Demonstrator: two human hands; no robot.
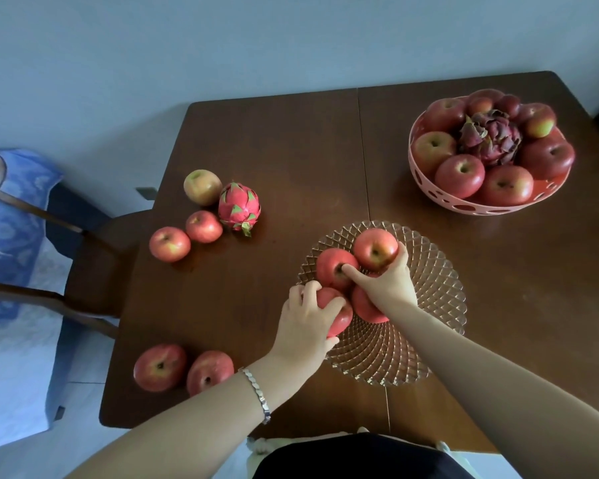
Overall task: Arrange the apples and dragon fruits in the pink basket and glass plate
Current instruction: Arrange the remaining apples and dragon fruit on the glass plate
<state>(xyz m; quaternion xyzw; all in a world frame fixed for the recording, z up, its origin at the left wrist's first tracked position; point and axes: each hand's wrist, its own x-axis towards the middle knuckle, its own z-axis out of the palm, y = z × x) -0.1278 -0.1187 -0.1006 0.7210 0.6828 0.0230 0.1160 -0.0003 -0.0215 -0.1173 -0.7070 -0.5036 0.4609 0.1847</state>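
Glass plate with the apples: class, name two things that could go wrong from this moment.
1. The four apples crowd the left of the glass plate; the apple under the left hand sits at the rim and might roll onto the table.
2. The right hand reaches across the pile, so pulling back could nudge the top apple loose.

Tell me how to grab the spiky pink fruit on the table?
Probably from above, fingers round the wide middle of the dragon fruit. It rests alone on the table, one end with leafy scales pointing toward you. An apple sits close on its left, so the right and far sides look freest.
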